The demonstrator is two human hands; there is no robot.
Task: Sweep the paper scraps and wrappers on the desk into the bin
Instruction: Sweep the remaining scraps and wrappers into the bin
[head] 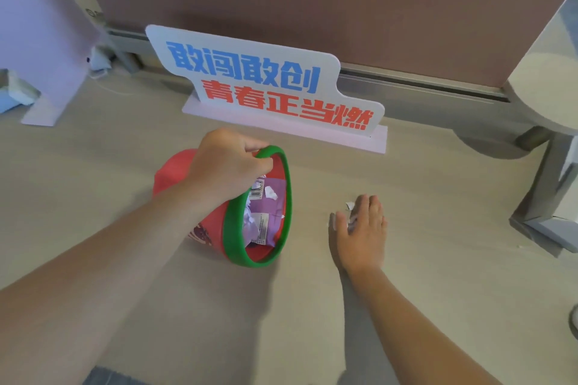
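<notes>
A small red bin (pixel 206 228) with a green rim (pixel 233 228) lies tipped on its side on the beige desk, its mouth facing right. Purple wrappers (pixel 272 212) and white paper scraps lie inside it. My left hand (pixel 225 162) grips the top of the rim. My right hand (pixel 359 228) lies flat on the desk to the right of the bin's mouth, fingers together. Small white paper scraps (pixel 349 206) peek out at its fingertips and under its palm.
A white sign (pixel 259 81) with blue and red characters stands on a pale base behind the bin. A brown partition (pixel 312 0) runs along the back. A lilac board (pixel 40 40) stands far left, and grey desk brackets (pixel 550 191) sit at the right.
</notes>
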